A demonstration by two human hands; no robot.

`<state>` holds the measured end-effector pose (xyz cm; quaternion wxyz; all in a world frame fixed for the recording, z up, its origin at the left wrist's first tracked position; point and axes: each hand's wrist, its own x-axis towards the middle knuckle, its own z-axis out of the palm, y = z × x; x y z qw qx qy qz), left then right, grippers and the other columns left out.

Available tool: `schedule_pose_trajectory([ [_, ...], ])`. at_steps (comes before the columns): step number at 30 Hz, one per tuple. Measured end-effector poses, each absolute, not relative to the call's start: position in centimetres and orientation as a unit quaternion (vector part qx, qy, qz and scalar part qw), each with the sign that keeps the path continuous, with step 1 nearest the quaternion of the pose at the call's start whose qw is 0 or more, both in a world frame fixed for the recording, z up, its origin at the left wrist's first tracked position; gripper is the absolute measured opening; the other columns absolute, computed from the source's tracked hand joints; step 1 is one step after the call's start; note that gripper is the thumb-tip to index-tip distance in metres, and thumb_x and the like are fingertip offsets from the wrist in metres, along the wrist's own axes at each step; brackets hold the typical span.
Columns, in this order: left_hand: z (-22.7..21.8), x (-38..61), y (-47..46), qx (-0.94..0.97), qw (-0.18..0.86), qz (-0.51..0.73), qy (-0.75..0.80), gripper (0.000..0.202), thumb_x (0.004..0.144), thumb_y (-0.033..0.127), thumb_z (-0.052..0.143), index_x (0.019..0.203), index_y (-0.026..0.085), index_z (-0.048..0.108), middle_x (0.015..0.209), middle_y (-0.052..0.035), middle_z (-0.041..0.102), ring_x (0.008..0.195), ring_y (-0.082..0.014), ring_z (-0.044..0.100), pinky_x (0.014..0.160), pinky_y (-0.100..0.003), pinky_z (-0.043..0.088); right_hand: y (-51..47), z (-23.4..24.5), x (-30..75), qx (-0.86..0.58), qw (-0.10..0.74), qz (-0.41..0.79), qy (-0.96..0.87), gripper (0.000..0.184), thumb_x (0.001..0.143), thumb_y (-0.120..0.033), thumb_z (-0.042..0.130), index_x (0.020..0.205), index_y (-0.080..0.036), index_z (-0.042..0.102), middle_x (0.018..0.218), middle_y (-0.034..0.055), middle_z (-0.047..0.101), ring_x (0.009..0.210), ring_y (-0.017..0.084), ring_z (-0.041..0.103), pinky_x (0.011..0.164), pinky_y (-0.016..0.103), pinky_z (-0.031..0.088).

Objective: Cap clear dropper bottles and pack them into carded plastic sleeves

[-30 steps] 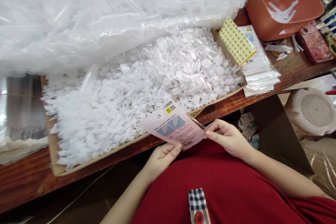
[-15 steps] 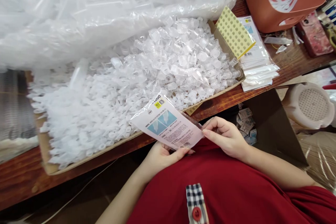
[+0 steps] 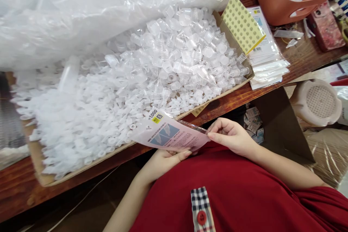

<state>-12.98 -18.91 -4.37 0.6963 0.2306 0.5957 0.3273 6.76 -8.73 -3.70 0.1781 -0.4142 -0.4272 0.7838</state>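
Note:
Between both hands is a clear plastic packet with a printed card inside, tilted in front of my red shirt. My left hand grips its lower edge, thumb on the printed face and fingers behind. At the right end, my right hand pinches the packet's edge between thumb and curled fingers. Just beyond lies a shallow cardboard tray heaped with small translucent plastic caps and tiny nozzle-like pieces. The packet's back side is hidden from me.
A big clear plastic bag covers the tray's far side. A yellow sticker sheet leans over a stack of packets. An orange bin and a pink phone sit at right. Below the table, a box holds packets.
The packet has tipped flatter, and its right-hand edge now bows apart slightly near my right hand. Both hands keep their hold. The view has shifted a little.

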Motion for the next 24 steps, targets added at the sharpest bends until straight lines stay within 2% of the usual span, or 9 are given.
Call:
schedule_pose_trajectory([
  [4, -5.0, -13.4, -19.1, 0.244, 0.705, 0.318, 0.585, 0.03, 0.07, 0.046, 0.076, 0.091, 0.025, 0.079, 0.108, -0.0043, 0.076, 0.109, -0.0297, 0.066, 0.101, -0.041, 0.047, -8.7, -4.2, 6.5, -0.425, 0.167, 0.824, -0.336, 0.033, 0.064, -0.034, 0.084, 0.069, -0.016, 0.057, 0.067, -0.0035, 0.065, 0.06, 0.006, 0.058, 0.061, 0.019, 0.046],
  [10, -5.2, -14.3, -19.1, 0.299, 0.719, 0.307, 0.547, 0.025, 0.075, 0.041, 0.074, 0.093, 0.026, 0.079, 0.107, -0.0045, 0.077, 0.106, -0.0283, 0.068, 0.1, -0.039, 0.048, -8.5, -5.1, 6.5, -0.384, 0.119, 0.863, -0.304, 0.038, 0.061, -0.038, 0.085, 0.077, -0.015, 0.06, 0.062, -0.0037, 0.066, 0.056, 0.008, 0.062, 0.06, 0.02, 0.05],
  [15, -3.3, -15.3, -19.3, 0.345, 0.719, 0.309, 0.518, 0.017, 0.08, 0.029, 0.07, 0.094, 0.027, 0.079, 0.105, -0.0036, 0.078, 0.1, -0.0246, 0.071, 0.094, -0.033, 0.052, -7.5, -3.3, 6.8, -0.309, 0.06, 0.895, -0.318, 0.027, 0.065, -0.028, 0.083, 0.075, -0.011, 0.064, 0.069, 0.0003, 0.068, 0.062, 0.008, 0.064, 0.063, 0.019, 0.051],
  [17, -2.1, -15.8, -19.5, 0.393, 0.693, 0.312, 0.518, 0.023, 0.082, 0.022, 0.067, 0.102, 0.029, 0.077, 0.11, -0.0024, 0.076, 0.101, -0.0227, 0.07, 0.096, -0.032, 0.05, -6.9, -2.1, 6.7, -0.262, 0.036, 0.898, -0.351, 0.021, 0.069, -0.022, 0.08, 0.078, -0.011, 0.064, 0.071, 0.0001, 0.067, 0.064, 0.007, 0.062, 0.063, 0.017, 0.05],
  [20, -0.2, -16.4, -19.4, 0.486, 0.644, 0.299, 0.509, 0.035, 0.084, 0.014, 0.062, 0.113, 0.031, 0.072, 0.118, -0.001, 0.073, 0.106, -0.0215, 0.068, 0.099, -0.031, 0.048, -5.7, -0.4, 6.1, -0.167, 0.014, 0.868, -0.467, 0.022, 0.07, -0.015, 0.078, 0.085, -0.012, 0.063, 0.076, -0.0013, 0.065, 0.068, 0.007, 0.06, 0.064, 0.017, 0.049],
  [24, 1.7, -16.7, -18.9, 0.548, 0.611, 0.304, 0.483, 0.046, 0.081, 0.006, 0.061, 0.117, 0.033, 0.069, 0.124, 0.0003, 0.069, 0.113, -0.0214, 0.065, 0.101, -0.029, 0.046, -4.3, 0.8, 4.8, -0.021, 0.031, 0.769, -0.638, 0.007, 0.08, -0.013, 0.069, 0.079, -0.011, 0.063, 0.074, 0.0023, 0.064, 0.071, 0.011, 0.06, 0.068, 0.022, 0.05],
])
